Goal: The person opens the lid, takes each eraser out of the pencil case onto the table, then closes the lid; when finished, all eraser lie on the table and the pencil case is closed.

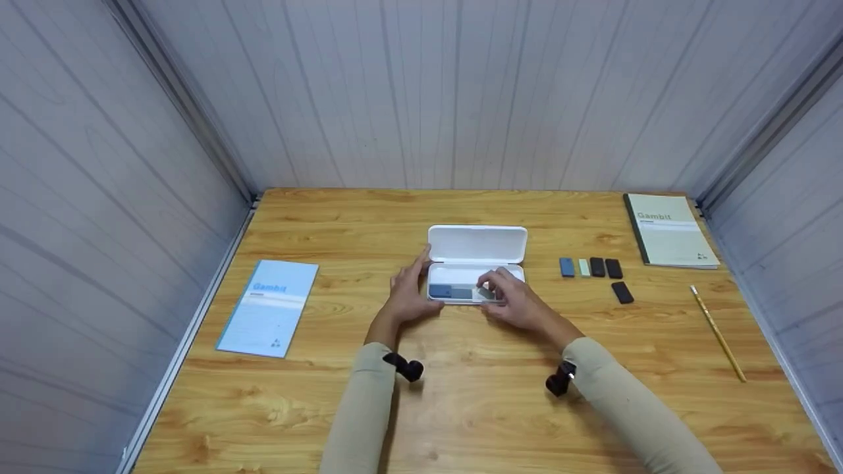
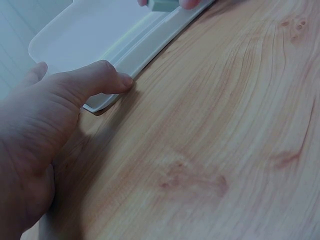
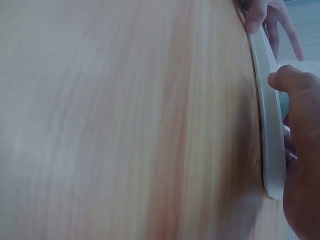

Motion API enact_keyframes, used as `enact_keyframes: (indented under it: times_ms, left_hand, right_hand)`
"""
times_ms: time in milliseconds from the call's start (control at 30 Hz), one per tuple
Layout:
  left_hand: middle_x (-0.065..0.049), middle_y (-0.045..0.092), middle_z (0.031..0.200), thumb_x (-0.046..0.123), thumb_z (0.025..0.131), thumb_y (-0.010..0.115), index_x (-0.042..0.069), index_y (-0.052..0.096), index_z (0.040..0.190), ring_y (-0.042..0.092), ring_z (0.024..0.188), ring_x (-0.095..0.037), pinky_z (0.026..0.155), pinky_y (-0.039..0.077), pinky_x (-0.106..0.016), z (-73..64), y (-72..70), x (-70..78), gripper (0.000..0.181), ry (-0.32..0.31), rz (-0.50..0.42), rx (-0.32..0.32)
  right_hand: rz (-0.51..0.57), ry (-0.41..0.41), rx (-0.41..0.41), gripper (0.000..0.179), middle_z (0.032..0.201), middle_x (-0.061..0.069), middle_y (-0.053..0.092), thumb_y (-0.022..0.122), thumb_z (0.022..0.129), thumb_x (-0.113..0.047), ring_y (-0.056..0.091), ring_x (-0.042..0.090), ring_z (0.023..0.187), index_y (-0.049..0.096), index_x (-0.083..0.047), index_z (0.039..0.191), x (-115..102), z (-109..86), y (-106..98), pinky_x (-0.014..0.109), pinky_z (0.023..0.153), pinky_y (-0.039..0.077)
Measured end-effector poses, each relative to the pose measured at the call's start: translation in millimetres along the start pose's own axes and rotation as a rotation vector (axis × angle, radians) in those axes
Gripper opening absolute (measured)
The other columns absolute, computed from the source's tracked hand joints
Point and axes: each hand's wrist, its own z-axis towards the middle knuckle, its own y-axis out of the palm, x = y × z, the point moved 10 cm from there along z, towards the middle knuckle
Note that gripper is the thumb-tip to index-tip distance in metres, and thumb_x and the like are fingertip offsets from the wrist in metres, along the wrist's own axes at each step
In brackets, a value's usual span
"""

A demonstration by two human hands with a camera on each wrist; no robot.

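Observation:
A white pencil case (image 1: pixel 477 245) lies with its lid raised at the back. Its tray holds a blue eraser (image 1: pixel 440 291) at the left and a grey-green eraser (image 1: pixel 462 293) beside it. My left hand (image 1: pixel 407 296) grips the left end of the case, thumb at the front edge and fingers reaching up the side. Between thumb and fingers, my right hand (image 1: pixel 517 301) pinches another grey-green eraser (image 1: pixel 486 291), low over the right part of the tray. In the left wrist view this pale green eraser (image 2: pixel 163 5) shows between the right fingertips.
Right of the case lie a blue eraser (image 1: pixel 566 267), a pale green eraser (image 1: pixel 584 267) and several black erasers (image 1: pixel 622 292). A pencil (image 1: pixel 718 334) and a notebook (image 1: pixel 675 230) are farther right. Another notebook (image 1: pixel 268 308) lies at the left. Walls bound the wooden table (image 1: pixel 474 408).

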Motion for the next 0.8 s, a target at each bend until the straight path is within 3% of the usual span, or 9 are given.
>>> enact_keyframes:
  times_ms: [200, 367, 800]
  left_hand:
    - [-0.008, 0.058, 0.171, 0.022, 0.078, 0.096, 0.025, 0.021, 0.182, 0.049, 0.149, -0.037, 0.127, 0.021, -0.063, -0.1, 0.1, 0.4, 0.129, -0.005, 0.007, -0.006]
    - [-0.008, 0.058, 0.172, 0.021, 0.077, 0.096, 0.025, 0.021, 0.182, 0.047, 0.152, -0.037, 0.129, 0.019, -0.064, -0.3, 0.3, 1.1, 0.129, -0.010, -0.002, -0.008]
    - [-0.010, 0.060, 0.168, 0.022, 0.078, 0.096, 0.024, 0.021, 0.182, 0.049, 0.150, -0.037, 0.130, 0.020, -0.063, -0.4, -0.4, 1.5, 0.128, -0.002, -0.003, -0.006]
  right_hand:
    - [0.047, -0.003, 0.066, 0.026, 0.112, 0.014, 0.072, 0.077, 0.102, -0.003, 0.071, 0.023, 0.095, 0.065, -0.006, 0.124, 1, 1.1, -5, 0.032, 0.084, 0.059]
    - [0.055, 0.000, 0.095, 0.025, 0.109, 0.015, 0.074, 0.078, 0.101, -0.002, 0.072, 0.023, 0.094, 0.066, -0.004, 0.124, 3, 0.8, -6, 0.034, 0.084, 0.061]
    - [0.115, 0.028, 0.186, 0.025, 0.108, 0.016, 0.076, 0.077, 0.101, 0.001, 0.070, 0.017, 0.090, 0.075, -0.002, 0.125, 5, -1.4, -26, 0.021, 0.078, 0.055]
